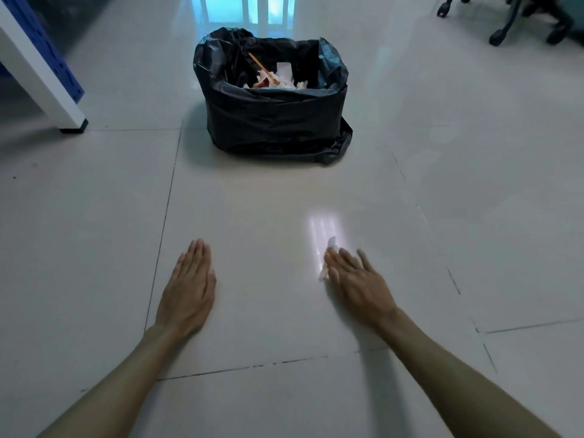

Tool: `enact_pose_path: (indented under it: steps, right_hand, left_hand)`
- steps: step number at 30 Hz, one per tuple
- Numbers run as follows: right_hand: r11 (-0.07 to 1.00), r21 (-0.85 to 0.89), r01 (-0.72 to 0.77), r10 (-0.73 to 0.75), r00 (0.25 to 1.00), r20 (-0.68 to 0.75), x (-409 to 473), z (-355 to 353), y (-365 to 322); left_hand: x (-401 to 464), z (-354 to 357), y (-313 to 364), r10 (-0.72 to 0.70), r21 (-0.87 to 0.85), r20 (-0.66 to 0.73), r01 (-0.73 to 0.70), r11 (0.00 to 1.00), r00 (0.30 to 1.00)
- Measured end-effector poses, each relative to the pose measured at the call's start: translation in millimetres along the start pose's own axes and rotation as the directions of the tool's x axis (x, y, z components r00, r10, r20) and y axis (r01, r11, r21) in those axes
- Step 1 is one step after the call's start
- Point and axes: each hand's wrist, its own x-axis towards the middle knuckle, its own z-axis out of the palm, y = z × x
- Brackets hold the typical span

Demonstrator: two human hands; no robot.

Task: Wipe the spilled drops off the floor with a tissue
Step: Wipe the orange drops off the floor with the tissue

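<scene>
Lower frame: two bare forearms reach fwd over the pale tiled floor (284, 311). Left hand (189, 286), lower centre-left, lies flat and empty, fingers straight and held together, palm on the tile. Right hand (354, 279), lower centre-right, presses a white tissue (328, 257) to the floor, its fingers (347, 259) spread flat over it; only the crumpled edges show, at the fingertips and along the hand's left side. Just beyond, a bright sheen on the tile, poss. a damp smear or only reflected light; no separate drops can be made out. Step in hand appears to be the wiping itself. Next move prob. calls for steady downward pressure while sweeping the tissue thru the shiny patch. Upper centre: black-lined bin (271, 121) w/ paper scraps inside. Upper left: a white desk leg (47, 83). Upper right: chair castors (496, 36).
</scene>
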Motion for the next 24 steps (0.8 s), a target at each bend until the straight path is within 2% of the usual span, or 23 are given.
enact_pose_path:
  steps: [3,6,8,11,13,16,18,21,24]
  right_hand:
    - [0.965,-0.023,-0.262,0.262,0.965,-0.007,-40.2,-12.5,58.9]
    - [0.928,0.031,-0.372,0.373,0.926,-0.062,-35.8,-10.0,33.5]
    - [0.962,0.026,-0.273,0.274,0.954,-0.119,-20.0,-2.5,-14.0]
    - [0.993,0.038,0.115,-0.103,0.965,-0.241,-2.3,20.1,-107.3]
    - [0.949,0.048,0.312,-0.300,0.940,-0.161,-1.9,23.6,-158.3]
    - [0.923,0.117,0.366,-0.362,0.930,-0.055,-11.3,23.8,-150.6]
    - [0.945,0.088,0.315,-0.313,0.949,-0.036,-22.0,20.1,-99.4]
    - [0.996,0.074,0.056,-0.054,0.998,-0.030,-52.8,7.4,-5.1]
    - [0.979,0.062,-0.193,0.197,0.979,-0.054,-92.7,-5.1,53.3]
  left_hand:
    - [-3.1,-0.5,5.7,-0.013,0.012,0.001,0.013,1.000,1.000]
    - [-10.2,0.4,11.5,-0.012,-0.014,0.004,0.012,1.000,1.000]
    - [-18.7,3.2,14.1,0.027,-0.017,0.016,-0.027,0.999,1.000]
    - [-23.9,5.4,12.7,0.077,-0.006,0.015,-0.077,0.997,0.997]
    - [-23.5,5.8,11.1,0.090,0.001,0.005,-0.090,0.996,0.996]
    - [-24.0,6.2,11.1,0.102,0.021,-0.010,-0.102,0.995,0.995]
    - [-24.2,6.1,11.2,0.107,0.029,-0.021,-0.106,0.994,0.994]
    - [-24.4,6.5,11.4,0.110,0.032,-0.018,-0.109,0.994,0.994]
    - [-24.0,6.9,11.9,0.101,0.028,-0.014,-0.101,0.995,0.995]
